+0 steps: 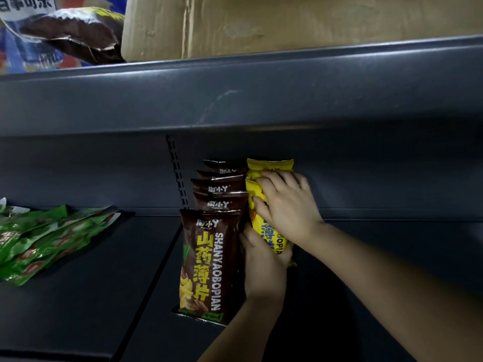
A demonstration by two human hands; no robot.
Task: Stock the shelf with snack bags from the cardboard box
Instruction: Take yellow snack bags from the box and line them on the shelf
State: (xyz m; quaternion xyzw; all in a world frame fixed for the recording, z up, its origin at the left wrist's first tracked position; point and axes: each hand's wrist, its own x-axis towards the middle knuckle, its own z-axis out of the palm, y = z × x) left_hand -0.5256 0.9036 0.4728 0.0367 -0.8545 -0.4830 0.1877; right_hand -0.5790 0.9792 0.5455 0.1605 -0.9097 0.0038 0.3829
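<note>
A row of several brown snack bags [209, 259] stands upright on the dark shelf [78, 296], one behind another. Right beside them stand yellow snack bags [269, 167]. My left hand [264, 270] grips the lower part of the front yellow bag from the left side. Over that bag's upper part lies my right hand [287, 205], its fingers curled round the top. The cardboard box [287, 22] sits on the shelf above, at the top of the view.
A loose pile of green snack bags [39, 239] lies at the left of the same shelf. A brown bag [75, 32] lies left of the box on the upper shelf. The upper shelf's front edge [235, 100] overhangs the row. A slotted upright [177, 173] runs behind the brown bags.
</note>
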